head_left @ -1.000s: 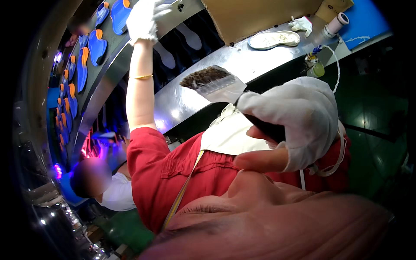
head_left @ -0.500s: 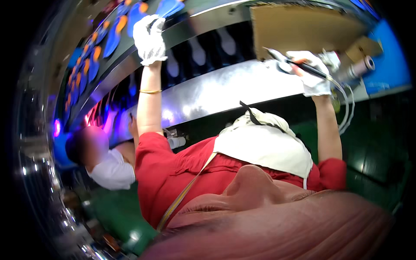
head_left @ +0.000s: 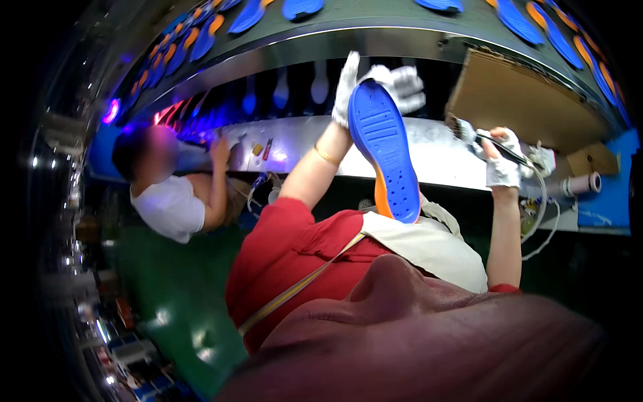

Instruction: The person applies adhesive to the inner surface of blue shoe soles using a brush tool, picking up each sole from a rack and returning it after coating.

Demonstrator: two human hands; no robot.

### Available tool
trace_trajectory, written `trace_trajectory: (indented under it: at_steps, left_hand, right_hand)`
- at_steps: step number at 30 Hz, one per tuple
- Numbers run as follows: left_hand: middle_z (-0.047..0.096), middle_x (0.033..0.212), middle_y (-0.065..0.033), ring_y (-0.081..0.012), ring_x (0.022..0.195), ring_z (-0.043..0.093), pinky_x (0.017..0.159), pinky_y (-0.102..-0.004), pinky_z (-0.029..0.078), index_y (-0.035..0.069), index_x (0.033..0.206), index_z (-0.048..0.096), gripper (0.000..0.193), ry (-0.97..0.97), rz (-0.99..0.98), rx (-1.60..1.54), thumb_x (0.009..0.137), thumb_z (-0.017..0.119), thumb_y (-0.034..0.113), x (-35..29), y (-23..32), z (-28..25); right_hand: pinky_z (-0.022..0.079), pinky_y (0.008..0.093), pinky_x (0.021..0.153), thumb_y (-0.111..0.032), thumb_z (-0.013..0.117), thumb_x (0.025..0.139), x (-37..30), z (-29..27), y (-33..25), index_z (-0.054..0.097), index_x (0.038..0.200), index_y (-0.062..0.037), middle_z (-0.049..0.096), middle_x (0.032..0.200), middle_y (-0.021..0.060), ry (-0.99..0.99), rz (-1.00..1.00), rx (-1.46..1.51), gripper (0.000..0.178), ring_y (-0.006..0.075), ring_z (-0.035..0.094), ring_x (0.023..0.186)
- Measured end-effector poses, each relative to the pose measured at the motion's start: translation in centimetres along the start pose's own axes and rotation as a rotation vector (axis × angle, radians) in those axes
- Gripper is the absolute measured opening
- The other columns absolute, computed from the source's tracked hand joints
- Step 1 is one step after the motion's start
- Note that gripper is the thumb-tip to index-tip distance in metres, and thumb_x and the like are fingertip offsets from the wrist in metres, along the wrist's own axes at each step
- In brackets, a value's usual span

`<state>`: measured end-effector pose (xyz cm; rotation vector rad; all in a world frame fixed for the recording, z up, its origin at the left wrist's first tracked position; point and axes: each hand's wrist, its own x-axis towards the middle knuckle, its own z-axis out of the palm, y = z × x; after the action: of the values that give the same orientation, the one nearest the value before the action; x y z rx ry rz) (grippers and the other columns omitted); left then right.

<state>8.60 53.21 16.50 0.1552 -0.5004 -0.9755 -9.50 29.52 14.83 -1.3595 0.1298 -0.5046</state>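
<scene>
My left hand, in a white glove, is raised over the metal ledge. A blue insole with an orange edge hangs from it, its broad end between the thumb and the spread fingers. The ribbed, perforated face of the insole shows, its other end tilting down toward my apron. My right hand, gloved with some fingertips bare, grips a black pen-like tool. The tool has a pale, brush-like head, blurred, near the cardboard, and a white tube trails from its back end.
A dark belt with several blue and orange insoles runs along the far side. Below it lie a shiny metal ledge, an upright cardboard piece and a pale roll. A co-worker sits at left.
My left hand has come back from the belt toward the right and now has an insole. My right hand has moved slightly right and down with the tool.
</scene>
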Motion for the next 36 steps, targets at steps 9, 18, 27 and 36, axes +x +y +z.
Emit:
trace_trajectory:
  at_steps: [9,18,27,36]
  left_hand:
    - [0.049,0.127,-0.0179,-0.0379,0.11,0.053,0.097,-0.0586,0.038,0.011,0.132,0.04,0.088,0.317,-0.001,-0.205,0.076,0.036,0.078,-1.4,-8.8,1.1]
    - [0.054,0.119,-0.0095,-0.0229,0.102,0.057,0.091,-0.0356,0.047,0.008,0.129,0.042,0.082,0.384,0.111,0.047,0.079,0.044,0.072,-0.4,-12.3,0.8]
    - [0.056,0.117,-0.0124,-0.0266,0.101,0.056,0.092,-0.0399,0.046,0.007,0.126,0.046,0.079,0.53,0.122,0.224,0.079,0.044,0.071,-1.0,-10.5,-0.4]
    - [0.057,0.118,-0.0145,-0.0281,0.104,0.057,0.093,-0.0423,0.045,0.005,0.128,0.045,0.085,0.521,-0.005,0.219,0.08,0.037,0.074,-1.2,-9.5,-0.4]
  right_hand:
    - [0.049,0.0216,0.063,0.002,0.067,0.077,2.4,6.2,-2.0,0.06,0.086,-0.0017,0.063,0.08,0.0051,-0.093,-0.215,-0.25,0.012,0.0099,0.06,0.068]
    - [0.05,0.0228,0.063,-0.001,0.066,0.077,0.6,8.2,-2.3,0.057,0.091,-0.0024,0.063,0.076,0.0069,-0.116,-0.285,-0.29,0.017,0.0086,0.061,0.067]
    - [0.046,0.0209,0.061,0.004,0.063,0.077,-0.8,7.9,-0.5,0.054,0.098,-0.0037,0.059,0.08,0.004,-0.224,-0.446,-0.327,0.023,0.0067,0.055,0.066]
    - [0.046,0.024,0.062,-0.001,0.065,0.079,-4.2,6.1,0.3,0.058,0.084,-0.0048,0.059,0.076,0.0019,-0.303,-0.142,-0.124,0.01,0.0101,0.055,0.067]
